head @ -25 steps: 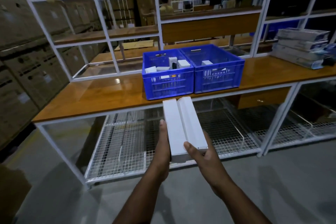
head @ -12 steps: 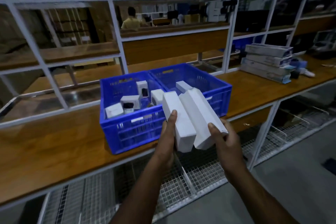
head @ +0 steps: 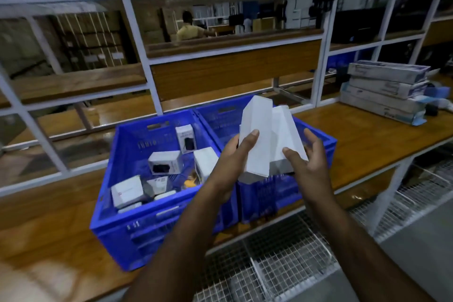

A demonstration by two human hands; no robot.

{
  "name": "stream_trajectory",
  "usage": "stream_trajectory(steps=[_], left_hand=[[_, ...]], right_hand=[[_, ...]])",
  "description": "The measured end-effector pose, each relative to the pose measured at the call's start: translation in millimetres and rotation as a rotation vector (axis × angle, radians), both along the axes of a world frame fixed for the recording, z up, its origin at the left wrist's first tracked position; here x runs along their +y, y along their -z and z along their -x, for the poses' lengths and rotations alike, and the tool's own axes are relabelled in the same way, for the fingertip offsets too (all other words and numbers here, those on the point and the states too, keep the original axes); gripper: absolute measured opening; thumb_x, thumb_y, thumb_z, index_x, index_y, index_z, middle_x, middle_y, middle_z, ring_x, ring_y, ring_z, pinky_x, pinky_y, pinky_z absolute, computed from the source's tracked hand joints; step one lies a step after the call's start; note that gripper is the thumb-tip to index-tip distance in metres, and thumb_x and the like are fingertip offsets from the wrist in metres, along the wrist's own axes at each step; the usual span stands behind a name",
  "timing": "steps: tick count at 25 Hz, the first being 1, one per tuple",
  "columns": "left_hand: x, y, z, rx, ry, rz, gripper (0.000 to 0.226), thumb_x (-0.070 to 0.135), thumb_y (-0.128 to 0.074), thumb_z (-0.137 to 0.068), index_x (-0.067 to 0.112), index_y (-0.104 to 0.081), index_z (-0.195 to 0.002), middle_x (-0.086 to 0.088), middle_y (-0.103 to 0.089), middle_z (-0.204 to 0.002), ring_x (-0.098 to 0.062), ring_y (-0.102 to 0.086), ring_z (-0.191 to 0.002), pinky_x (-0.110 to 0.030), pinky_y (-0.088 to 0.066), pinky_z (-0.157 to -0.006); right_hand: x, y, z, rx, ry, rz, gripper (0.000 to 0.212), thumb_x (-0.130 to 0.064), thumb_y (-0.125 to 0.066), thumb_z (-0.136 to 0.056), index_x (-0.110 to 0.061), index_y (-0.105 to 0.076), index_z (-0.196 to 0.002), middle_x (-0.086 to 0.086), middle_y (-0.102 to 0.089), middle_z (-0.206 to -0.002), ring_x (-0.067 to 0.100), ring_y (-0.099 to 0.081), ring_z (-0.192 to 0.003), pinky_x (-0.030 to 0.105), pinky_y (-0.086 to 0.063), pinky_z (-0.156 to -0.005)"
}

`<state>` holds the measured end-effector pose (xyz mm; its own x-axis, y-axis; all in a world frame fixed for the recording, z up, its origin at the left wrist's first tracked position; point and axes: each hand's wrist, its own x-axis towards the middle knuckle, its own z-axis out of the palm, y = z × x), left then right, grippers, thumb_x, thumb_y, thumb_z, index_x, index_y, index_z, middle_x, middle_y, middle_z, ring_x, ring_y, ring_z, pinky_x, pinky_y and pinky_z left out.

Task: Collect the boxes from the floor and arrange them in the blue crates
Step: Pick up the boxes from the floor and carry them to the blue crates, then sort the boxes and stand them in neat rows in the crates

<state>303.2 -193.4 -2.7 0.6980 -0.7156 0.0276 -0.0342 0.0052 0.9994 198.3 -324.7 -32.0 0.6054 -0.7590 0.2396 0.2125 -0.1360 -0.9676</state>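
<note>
i see two long white cardboard boxes [head: 267, 140] above the right blue plastic crate [head: 326, 141], long axes tilted toward its far wall. left hand [head: 232, 157] fingers curl around one; right hand [head: 306, 159] fingers spread, thumb pressing the other.

Both bare forearms reach forward from the bottom edge, close together. The left hand [head: 231, 157] is raised with its back to the camera; its fingers [head: 250, 138] are curled around a box [head: 256, 140]. The right hand [head: 307, 162] is beside it, thumb up, gripping a second box [head: 284, 135] from the right.
</note>
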Motion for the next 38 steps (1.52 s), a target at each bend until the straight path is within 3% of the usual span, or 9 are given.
stream_trajectory(steps=[6, 9, 13, 16, 21, 25, 29, 33, 38], left_hand=[[-79, -12, -61, -0.194, -0.086, -0.344, 0.086, 0.062, -0.060, -0.089, 0.025, -0.022, -0.156, 0.005, -0.038, -0.155, -0.017, -0.048, -0.130, -0.037, -0.043, -0.106], [-105, 0, -82, -0.274, -0.090, -0.508, 0.074, 0.060, -0.055, -0.093, 0.016, -0.037, -0.149, 0.002, -0.046, -0.148, -0.013, -0.050, -0.119, -0.030, -0.041, -0.099], [-124, 14, -101, -0.496, 0.019, -0.922, 0.076, 0.071, -0.034, -0.095, 0.003, -0.068, -0.089, -0.019, -0.065, -0.092, -0.017, -0.052, -0.068, -0.036, -0.045, -0.074], [-128, 19, -109, -0.552, 0.089, -1.030, 0.080, 0.069, -0.035, -0.096, -0.002, -0.072, -0.095, -0.009, -0.064, -0.080, -0.023, -0.056, -0.073, -0.035, -0.039, -0.066], [-113, 26, -121, -0.490, 0.059, -0.869, 0.063, 0.069, -0.049, -0.091, 0.016, -0.068, -0.120, -0.005, -0.069, -0.121, -0.024, -0.063, -0.106, -0.038, -0.049, -0.090], [-84, 19, -118, -0.404, -0.063, -0.496, 0.047, 0.051, -0.062, -0.093, 0.021, -0.061, -0.130, 0.001, -0.068, -0.121, -0.015, -0.065, -0.109, -0.039, -0.054, -0.097], [-40, 8, -126, -0.350, -0.296, -0.199, 0.035, 0.036, -0.063, -0.097, 0.018, -0.063, -0.126, -0.003, -0.070, -0.117, -0.018, -0.069, -0.107, -0.044, -0.057, -0.095], [8, -4, -149, -0.419, -0.464, -0.151, 0.027, 0.033, -0.060, -0.099, 0.013, -0.066, -0.117, -0.007, -0.073, -0.107, -0.019, -0.071, -0.097, -0.031, -0.058, -0.082], [71, 10, -203, -0.476, -0.633, -0.288, 0.025, 0.040, -0.067, -0.093, 0.019, -0.070, -0.106, -0.002, -0.072, -0.096, -0.018, -0.070, -0.090, -0.045, -0.060, -0.078]], right_hand=[[-102, -7, -72, 0.257, -0.088, 0.116, 0.046, -0.026, -0.064, -0.093, -0.027, -0.047, -0.136, -0.006, -0.056, -0.120, 0.018, -0.059, -0.105, 0.041, -0.057, -0.080], [-144, 6, -98, 0.544, -0.168, 0.241, 0.035, -0.035, -0.062, -0.093, -0.022, -0.056, -0.125, -0.001, -0.059, -0.115, 0.025, -0.061, -0.105, 0.048, -0.055, -0.088], [-167, 18, -111, 0.785, -0.172, 0.665, 0.023, -0.046, -0.064, -0.088, -0.023, -0.065, -0.083, -0.002, -0.067, -0.093, 0.025, -0.062, -0.097, 0.043, -0.052, -0.083], [-166, 12, -119, 0.818, -0.179, 0.808, 0.026, -0.046, -0.064, -0.088, -0.021, -0.067, -0.080, 0.001, -0.068, -0.088, 0.022, -0.061, -0.092, 0.041, -0.053, -0.077], [-148, 6, -142, 1.004, -0.343, 0.910, 0.036, -0.057, -0.055, -0.090, -0.023, -0.060, -0.084, -0.001, -0.068, -0.086, 0.020, -0.064, -0.082, 0.038, -0.052, -0.074], [-115, -9, -164, 0.759, -0.363, 0.935, 0.023, -0.042, -0.060, -0.092, -0.026, -0.062, -0.110, -0.002, -0.069, -0.106, 0.019, -0.064, -0.093, 0.032, -0.048, -0.071], [-65, -32, -190, 0.389, -0.344, 0.829, 0.016, -0.032, -0.065, -0.090, -0.023, -0.066, -0.104, -0.001, -0.070, -0.102, 0.020, -0.065, -0.091, 0.038, -0.053, -0.077], [-18, -45, -217, 0.254, -0.491, 0.728, 0.017, -0.038, -0.062, -0.094, -0.024, -0.065, -0.103, -0.005, -0.069, -0.094, 0.015, -0.066, -0.086, 0.040, -0.057, -0.077], [29, -31, -258, 0.383, -0.638, 0.722, 0.025, -0.043, -0.066, -0.091, -0.023, -0.064, -0.107, -0.002, -0.070, -0.096, 0.017, -0.067, -0.086, 0.043, -0.058, -0.079]])
